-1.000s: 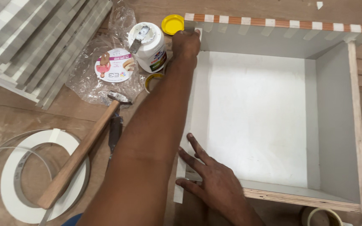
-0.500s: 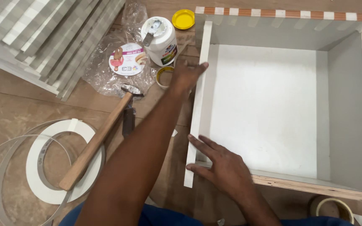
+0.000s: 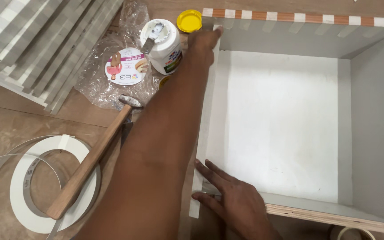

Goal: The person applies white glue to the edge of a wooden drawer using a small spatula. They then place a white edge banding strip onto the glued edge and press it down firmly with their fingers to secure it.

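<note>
— Brown wooden floor (image 3: 18, 120) fills the background, as far as I can see. On it sits the biggest thing, an open square plywood box with grey-white inner faces (image 3: 285, 129).

— And the hands?

— My left hand (image 3: 205, 42) reaches to the box's far left corner, fingers pressed down on the white edge-band strip (image 3: 202, 146) that runs along the left wall's top edge. My right hand (image 3: 234, 200) lies spread flat, fingers splayed, holding the same strip down at the near corner.

— What's beside the box?

— Grey-and-white striped panels (image 3: 36, 40) at far left, a white coil of edge banding (image 3: 36, 186), a wooden-handled hammer (image 3: 90, 164) across it, an open white glue jar (image 3: 161, 44), its yellow lid (image 3: 189, 20).
</note>
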